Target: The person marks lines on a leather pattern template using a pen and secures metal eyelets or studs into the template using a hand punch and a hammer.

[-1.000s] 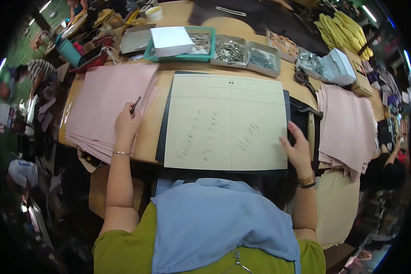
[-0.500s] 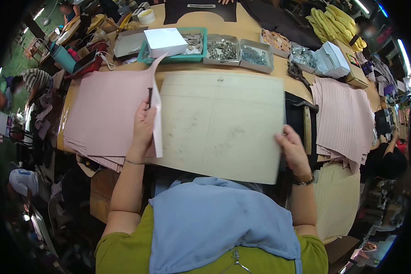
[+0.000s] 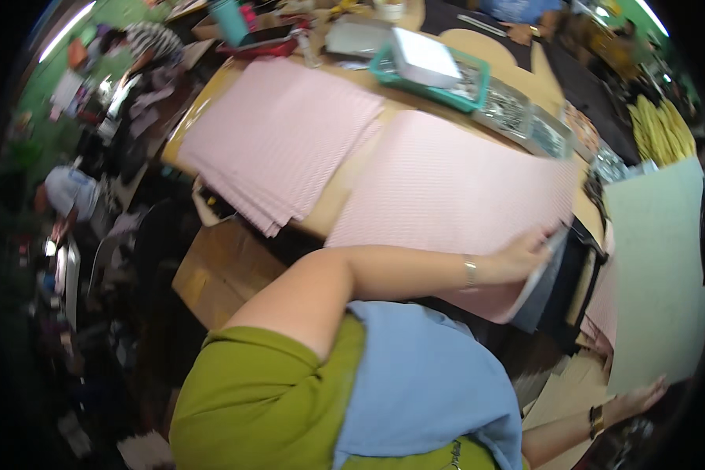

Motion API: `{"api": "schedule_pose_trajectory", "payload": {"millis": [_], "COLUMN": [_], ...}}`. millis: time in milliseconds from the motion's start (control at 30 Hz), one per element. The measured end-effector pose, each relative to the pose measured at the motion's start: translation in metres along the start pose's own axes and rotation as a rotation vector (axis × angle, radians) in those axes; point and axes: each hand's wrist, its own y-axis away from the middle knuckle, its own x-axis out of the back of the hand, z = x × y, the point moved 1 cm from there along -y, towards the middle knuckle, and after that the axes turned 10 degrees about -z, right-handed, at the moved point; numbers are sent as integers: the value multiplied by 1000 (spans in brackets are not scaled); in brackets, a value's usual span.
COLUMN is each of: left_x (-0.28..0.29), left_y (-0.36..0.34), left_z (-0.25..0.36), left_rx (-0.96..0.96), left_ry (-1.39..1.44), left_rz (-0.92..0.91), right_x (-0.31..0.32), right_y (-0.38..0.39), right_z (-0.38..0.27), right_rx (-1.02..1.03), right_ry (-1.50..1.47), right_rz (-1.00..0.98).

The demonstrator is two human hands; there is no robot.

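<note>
A pink ribbed sheet [image 3: 446,180] lies across the middle of the table, its right edge lifted and curled. At that edge my left hand [image 3: 521,257] is closed on the sheet, with my forearm reaching over my body; a dark thin tip shows by the fingers. Far to the right, a large pale green board [image 3: 654,266] stands tilted over the right-hand stack. My right hand [image 3: 638,398] is at the board's lower edge, its fingers closed around it. Between the two, a hammer [image 3: 591,251] lies partly hidden on dark cloth.
Left of the middle sits a stack of pink sheets [image 3: 282,141]. Along the back stand a teal basket [image 3: 470,100] with a white box [image 3: 423,56] and open boxes of small metal parts [image 3: 505,106]. Cream sheets [image 3: 560,399] lie lower right. Another person's hand [image 3: 518,33] rests on the far side.
The board has swung from the middle to the far right with my right hand. My left hand has drawn a pink sheet rightward from the left stack. The view has turned.
</note>
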Motion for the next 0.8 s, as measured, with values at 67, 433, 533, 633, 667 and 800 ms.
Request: {"api": "schedule_pose_trajectory", "payload": {"millis": [67,433,533,633,667,800], "left_x": [-21,200,265,284,284,283], "left_y": [-5,102,143,158,158,161], "left_z": [-7,108,108,99,97,91], "left_rx": [44,156,171,322,297,299], "left_ry": [-73,-776,-1012,-914,-855,-696], "left_rz": [-12,612,689,611,605,567], "right_x": [-15,-65,-125,-165,-173,-205], "right_y": [9,28,56,81,87,104], "right_z": [23,52,31,27,28,-7], "right_rx": [-70,-281,-371,-452,-478,-462], "right_ry": [26,-191,-366,-408,-401,-92], "right_rz": [-40,-237,-417,-583,-638,-730]}}
